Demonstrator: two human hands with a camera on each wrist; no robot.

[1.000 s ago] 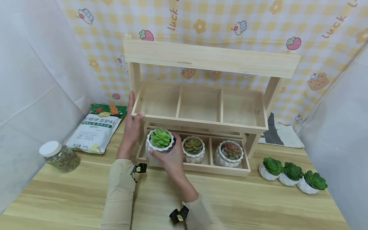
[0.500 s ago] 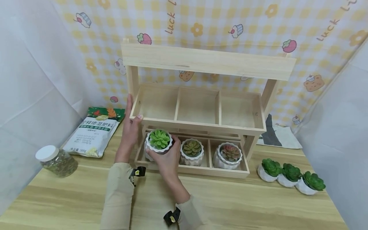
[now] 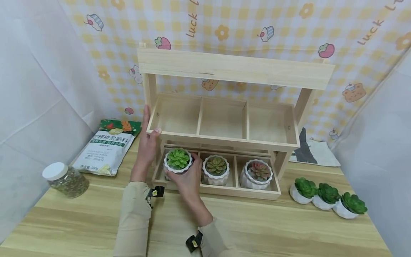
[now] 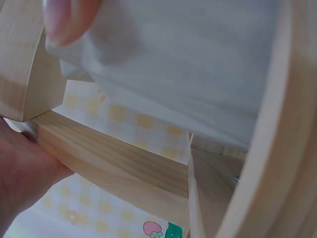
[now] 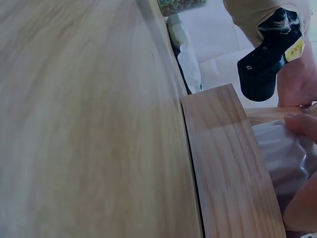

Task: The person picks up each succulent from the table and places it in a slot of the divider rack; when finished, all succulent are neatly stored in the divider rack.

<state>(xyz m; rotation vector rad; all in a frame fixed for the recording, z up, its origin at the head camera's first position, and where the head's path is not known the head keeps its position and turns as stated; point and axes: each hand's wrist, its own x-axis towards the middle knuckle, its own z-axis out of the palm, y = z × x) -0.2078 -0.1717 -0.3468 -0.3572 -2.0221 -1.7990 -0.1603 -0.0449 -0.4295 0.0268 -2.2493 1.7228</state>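
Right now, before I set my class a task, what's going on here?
A person's right hand grips a potted bright green succulent at the left compartment of the lower tray of a wooden rack; its base is hidden. The left hand holds the left end of the upper tray. An olive-green succulent and a reddish succulent stand in the lower tray's middle and right compartments. On the table are three small potted plants to the right, a jar and a bag to the left.
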